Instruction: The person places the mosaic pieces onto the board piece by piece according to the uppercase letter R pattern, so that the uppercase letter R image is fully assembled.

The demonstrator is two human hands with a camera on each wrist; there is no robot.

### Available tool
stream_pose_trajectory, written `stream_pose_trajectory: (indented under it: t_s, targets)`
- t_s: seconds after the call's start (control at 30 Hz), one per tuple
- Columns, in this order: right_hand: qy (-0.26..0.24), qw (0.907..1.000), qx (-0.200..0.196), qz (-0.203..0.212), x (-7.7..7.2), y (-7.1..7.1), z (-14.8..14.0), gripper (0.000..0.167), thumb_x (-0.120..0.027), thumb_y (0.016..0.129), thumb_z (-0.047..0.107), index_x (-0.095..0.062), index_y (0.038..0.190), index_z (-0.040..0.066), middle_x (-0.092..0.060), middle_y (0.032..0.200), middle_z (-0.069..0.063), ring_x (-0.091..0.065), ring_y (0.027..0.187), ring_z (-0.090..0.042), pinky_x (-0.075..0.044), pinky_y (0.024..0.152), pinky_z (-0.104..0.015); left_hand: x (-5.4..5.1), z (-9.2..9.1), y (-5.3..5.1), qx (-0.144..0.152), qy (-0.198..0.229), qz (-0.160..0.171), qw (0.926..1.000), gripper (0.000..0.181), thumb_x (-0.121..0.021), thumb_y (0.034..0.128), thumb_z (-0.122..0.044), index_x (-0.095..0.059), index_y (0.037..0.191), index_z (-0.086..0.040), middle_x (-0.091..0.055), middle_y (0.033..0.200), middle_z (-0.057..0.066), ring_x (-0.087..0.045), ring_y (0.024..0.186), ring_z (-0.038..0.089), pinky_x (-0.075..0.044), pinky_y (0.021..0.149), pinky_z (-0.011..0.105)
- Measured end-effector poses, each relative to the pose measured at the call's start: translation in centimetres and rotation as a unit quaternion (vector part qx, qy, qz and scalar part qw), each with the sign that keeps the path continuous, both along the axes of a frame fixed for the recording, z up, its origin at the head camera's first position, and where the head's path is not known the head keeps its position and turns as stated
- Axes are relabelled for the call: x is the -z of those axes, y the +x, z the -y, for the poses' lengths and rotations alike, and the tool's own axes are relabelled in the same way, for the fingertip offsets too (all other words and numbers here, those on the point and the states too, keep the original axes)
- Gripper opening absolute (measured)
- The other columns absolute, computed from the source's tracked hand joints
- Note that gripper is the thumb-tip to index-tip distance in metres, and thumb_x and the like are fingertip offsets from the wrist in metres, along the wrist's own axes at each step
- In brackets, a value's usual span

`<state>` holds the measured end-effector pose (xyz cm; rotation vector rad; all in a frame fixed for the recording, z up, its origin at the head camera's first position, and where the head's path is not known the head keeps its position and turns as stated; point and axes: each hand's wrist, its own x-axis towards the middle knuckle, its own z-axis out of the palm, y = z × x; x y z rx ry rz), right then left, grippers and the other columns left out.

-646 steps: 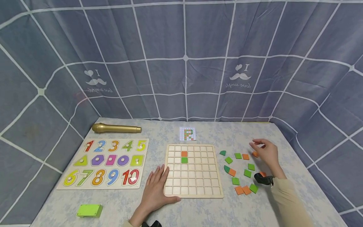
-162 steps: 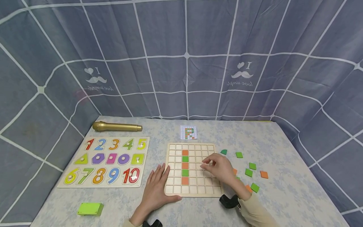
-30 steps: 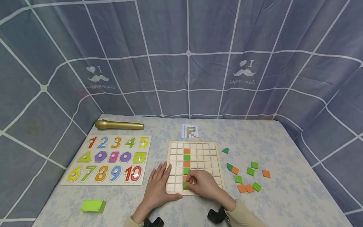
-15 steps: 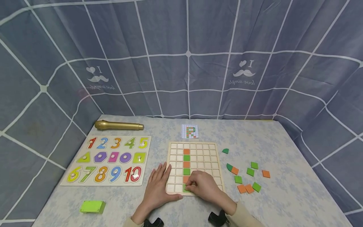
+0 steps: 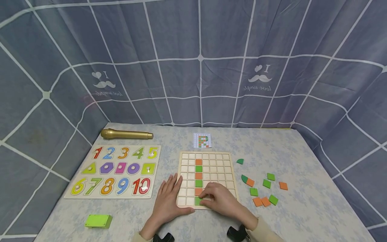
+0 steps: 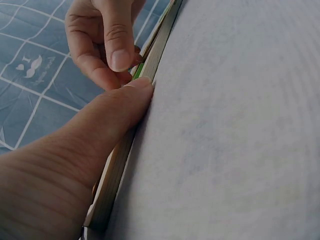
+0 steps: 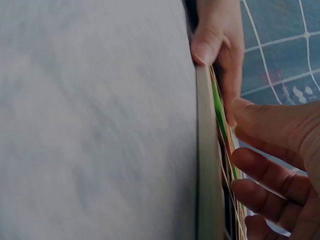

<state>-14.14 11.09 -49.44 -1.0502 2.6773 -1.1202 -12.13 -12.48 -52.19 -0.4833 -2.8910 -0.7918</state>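
Note:
A wooden grid board (image 5: pixel 219 169) lies in front of me. One column holds square tiles alternating orange and green, down to a green tile (image 5: pixel 198 201) lying in the bottom row. My left hand (image 5: pixel 169 200) is spread at the board's lower left corner, its thumb on the front edge and its fingers along the left side. Just over the lowest green tile is my right hand (image 5: pixel 220 200). In the right wrist view its fingers (image 7: pixel 270 170) are parted, loosely bent and hold nothing; the green tile (image 7: pixel 218 107) sits flat in the board beyond the thumb.
Several loose green and orange squares (image 5: pixel 266 183) and two dark green quarter-round pieces (image 5: pixel 240 161) lie right of the board. A pattern card (image 5: pixel 202 140) is behind it. At left are a number puzzle (image 5: pixel 113 171), a gold microphone (image 5: pixel 127 134) and a green block (image 5: pixel 98 221).
Over the longer span, the column of tiles has grown downward. In the last second my right hand lets go of the green tile in the bottom row and draws slightly right. My left hand stays put.

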Motion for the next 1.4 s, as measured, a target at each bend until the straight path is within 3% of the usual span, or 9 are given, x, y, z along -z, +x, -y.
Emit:
stream_pose_trajectory:
  t_s: [0.13,0.27,0.53,0.67,0.9,1.13,1.23,1.4]
  targets:
    - [-0.023,0.9989,0.04,-0.009,-0.1,-0.3,-1.2,0.01,-0.074,0.085,0.024,-0.073,0.094,0.02,-0.059,0.086,0.014,-0.05,0.07,-0.004,-0.044,0.061,-0.021,0.2,0.0,0.0,0.002,0.002,-0.017,0.9998,0.116,-0.072,0.0583,-0.073,-0.039,0.145,-0.002,-0.031,0.149,0.017,-0.021,0.139,0.034,-0.012,0.11,0.049]
    - [-0.044,0.9929,0.097,-0.054,-0.3,-0.9,-2.8,0.012,-0.076,0.082,0.019,-0.074,0.094,0.015,-0.06,0.085,0.011,-0.051,0.069,-0.005,-0.045,0.058,-0.022,0.2,0.0,0.0,0.002,0.006,-0.026,0.9996,0.116,-0.072,0.0585,-0.073,-0.04,0.144,-0.001,-0.033,0.148,0.018,-0.023,0.138,0.036,-0.015,0.109,0.051]
    - [-0.079,0.9613,0.205,-0.166,-1.0,-2.2,-7.3,0.024,-0.081,0.074,0.008,-0.074,0.097,0.006,-0.065,0.085,0.001,-0.049,0.061,-0.005,-0.04,0.047,-0.022,0.2,0.0,0.1,0.002,0.011,-0.008,0.9999,0.116,-0.074,0.0581,-0.071,-0.038,0.145,-0.002,-0.03,0.15,0.018,-0.019,0.14,0.034,-0.01,0.111,0.05]
    - [-0.08,0.9479,0.248,-0.184,-1.4,-2.6,-9.5,0.026,-0.081,0.073,0.004,-0.073,0.097,0.004,-0.066,0.089,-0.003,-0.047,0.059,-0.006,-0.038,0.045,-0.023,0.2,0.0,0.1,0.003,0.012,-0.019,0.9997,0.116,-0.074,0.0579,-0.07,-0.039,0.144,-0.001,-0.031,0.149,0.019,-0.021,0.139,0.036,-0.012,0.11,0.051]
    - [-0.087,0.9269,0.309,-0.194,-1.4,-3.0,-13.1,0.025,-0.08,0.073,0.006,-0.074,0.097,0.003,-0.066,0.088,-0.008,-0.047,0.058,-0.008,-0.038,0.045,-0.024,0.2,0.0,0.0,-0.001,0.012,0.0,0.9999,0.117,-0.074,0.0584,-0.07,-0.036,0.146,-0.004,-0.028,0.151,0.017,-0.017,0.141,0.032,-0.009,0.111,0.048]
    - [-0.085,0.9084,0.375,-0.164,-1.2,-2.6,-15.5,0.022,-0.078,0.078,0.012,-0.073,0.098,0.003,-0.065,0.09,-0.009,-0.045,0.063,-0.007,-0.035,0.046,-0.026,0.2,0.1,0.0,0.001,0.015,-0.006,0.9999,0.118,-0.074,0.0577,-0.071,-0.036,0.146,-0.003,-0.029,0.15,0.018,-0.018,0.14,0.034,-0.01,0.111,0.049]
    - [-0.068,0.9037,0.396,-0.148,-1.4,-2.4,-16.3,0.023,-0.078,0.079,0.013,-0.074,0.099,0.003,-0.066,0.091,-0.01,-0.045,0.064,-0.008,-0.033,0.048,-0.021,0.3,0.1,0.0,0.003,0.017,-0.015,0.9997,0.117,-0.073,0.0579,-0.072,-0.037,0.145,-0.002,-0.03,0.15,0.018,-0.019,0.139,0.035,-0.011,0.11,0.049]
    - [-0.04,0.8973,0.419,-0.132,-1.3,-2.3,-17.3,0.024,-0.078,0.079,0.015,-0.074,0.1,0.003,-0.067,0.091,-0.01,-0.043,0.062,-0.006,-0.032,0.049,-0.022,0.3,0.0,0.0,0.005,0.017,-0.025,0.9995,0.117,-0.071,0.0588,-0.074,-0.038,0.145,-0.001,-0.031,0.149,0.019,-0.021,0.138,0.036,-0.013,0.109,0.05]
